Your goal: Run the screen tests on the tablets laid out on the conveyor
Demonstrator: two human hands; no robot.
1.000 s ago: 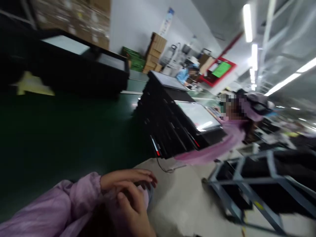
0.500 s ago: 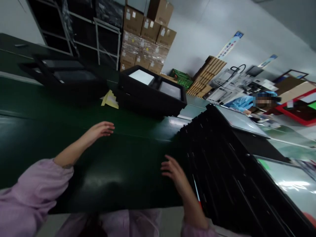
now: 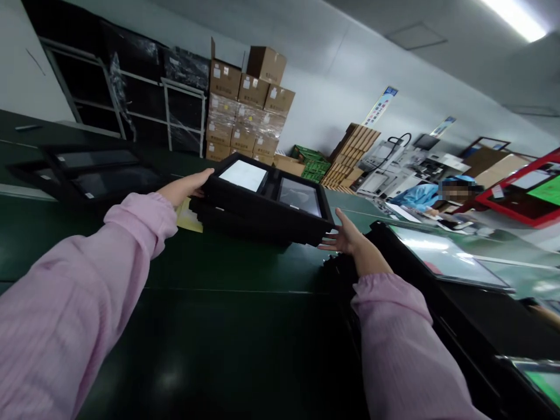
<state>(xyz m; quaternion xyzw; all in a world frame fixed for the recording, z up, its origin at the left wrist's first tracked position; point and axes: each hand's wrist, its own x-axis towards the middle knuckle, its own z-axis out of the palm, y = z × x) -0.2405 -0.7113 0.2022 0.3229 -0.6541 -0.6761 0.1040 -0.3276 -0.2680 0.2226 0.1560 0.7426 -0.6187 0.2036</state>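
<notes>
A black foam tray [image 3: 262, 203] with two recesses sits on top of a stack of similar trays ahead of me. A bright white panel [image 3: 243, 175] lies in its left recess and a grey panel [image 3: 300, 197] in the right one. My left hand [image 3: 191, 185] is closed on the tray's left end, its fingertips on the upper rim. At the right end, my right hand [image 3: 345, 236] has thumb and fingers spread about the corner. Whether those fingers bear on the tray, I cannot tell. Yellow paper [image 3: 189, 217] lies beneath my left wrist.
Black trays with dark panels [image 3: 109, 175] stand at the left. A tall black tray stack [image 3: 394, 262] with a glossy panel [image 3: 450, 256] is close on the right. Beyond it a person in blue [image 3: 413, 195] works. Another person's hand [image 3: 546, 315] shows at the right edge.
Both my hands have reached forward from over the green table to the ends of the tray. The left has taken hold of it. My view has tilted upward.
</notes>
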